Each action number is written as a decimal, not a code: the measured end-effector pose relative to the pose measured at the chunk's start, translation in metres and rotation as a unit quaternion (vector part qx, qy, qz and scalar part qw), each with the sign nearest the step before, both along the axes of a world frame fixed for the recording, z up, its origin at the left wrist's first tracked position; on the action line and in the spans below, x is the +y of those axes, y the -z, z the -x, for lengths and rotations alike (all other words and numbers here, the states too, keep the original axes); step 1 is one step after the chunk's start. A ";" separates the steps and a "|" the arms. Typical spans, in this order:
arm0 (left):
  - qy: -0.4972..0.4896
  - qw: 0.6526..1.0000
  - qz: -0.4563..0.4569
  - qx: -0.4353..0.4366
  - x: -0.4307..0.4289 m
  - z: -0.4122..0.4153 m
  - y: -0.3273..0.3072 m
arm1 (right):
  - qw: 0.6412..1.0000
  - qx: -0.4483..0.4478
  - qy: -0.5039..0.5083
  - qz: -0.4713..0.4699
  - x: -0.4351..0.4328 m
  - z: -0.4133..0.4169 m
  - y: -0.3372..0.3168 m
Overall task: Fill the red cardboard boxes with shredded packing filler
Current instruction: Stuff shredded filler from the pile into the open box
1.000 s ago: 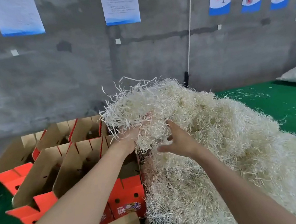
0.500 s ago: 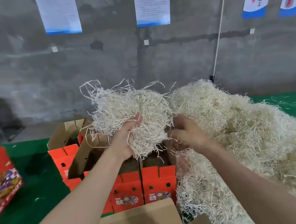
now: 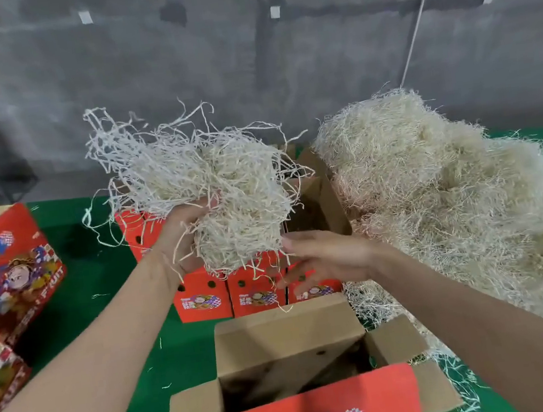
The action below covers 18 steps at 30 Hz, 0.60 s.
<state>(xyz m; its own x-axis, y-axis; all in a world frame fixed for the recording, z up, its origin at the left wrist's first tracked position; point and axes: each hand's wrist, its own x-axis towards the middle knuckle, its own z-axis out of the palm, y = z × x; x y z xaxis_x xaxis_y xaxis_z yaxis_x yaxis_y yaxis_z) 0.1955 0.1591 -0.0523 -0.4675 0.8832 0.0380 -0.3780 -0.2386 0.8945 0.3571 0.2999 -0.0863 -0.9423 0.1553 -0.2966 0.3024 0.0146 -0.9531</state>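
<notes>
Head view, the only one. The left hand (image 3: 181,238) is at centre frame, fingers (image 3: 199,205) curled round a clump of filler (image 3: 215,185) and holding it up in the air. The clump is loose and strands stick out all round it, longest at 10 and 12 o'clock.

The right hand (image 3: 328,257) is at 4 o'clock of the clump, fingers spread wide and holding nothing. Its tips are right at the clump's lower edge; can't tell if they touch.

The big filler pile (image 3: 440,190) sits at 3 o'clock on the green worktop (image 3: 95,298). The open box (image 3: 280,336) is at 6 o'clock with flaps up, and its inside looks dark with no filler showing. The row of red boxes (image 3: 203,299) is directly under the clump. Printed boxes (image 3: 12,267) are stacked at 9 o'clock.

Step, as a judgement: the clump is lifted and not yet in any box. The target is probably the open box at 6 o'clock or the row beneath.

Risks:
- One-handed hold on a springy mass, so the outer strands could shed onto the worktop.
- The clump looks wider than a row box's mouth, so it could catch on the flaps and spill over.
- Trailing strands at 8 o'clock could snag a neighbouring box.
- If the right hand doesn't cup the underside, the lower lobe may drop.
</notes>
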 end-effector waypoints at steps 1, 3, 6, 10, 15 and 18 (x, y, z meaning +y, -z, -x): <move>-0.004 1.000 0.011 -0.003 -0.002 -0.001 0.001 | 1.000 -0.012 -0.007 -0.010 -0.006 0.003 0.011; -0.004 0.999 0.037 0.001 -0.002 -0.001 0.007 | 0.997 -0.036 -0.012 -0.073 -0.018 0.012 0.034; -0.002 0.998 0.065 0.005 0.002 -0.001 0.024 | 0.979 -0.071 0.032 -0.186 -0.031 0.021 0.065; 0.011 0.988 0.154 0.031 0.001 0.000 0.043 | 0.962 -0.026 0.247 0.110 -0.031 0.017 0.079; 0.169 0.885 0.390 0.188 -0.005 -0.011 0.077 | 0.944 0.047 0.245 0.216 -0.021 -0.008 0.068; 0.197 0.872 0.417 0.164 -0.006 -0.019 0.101 | 0.973 -0.060 0.200 0.103 -0.017 -0.030 0.073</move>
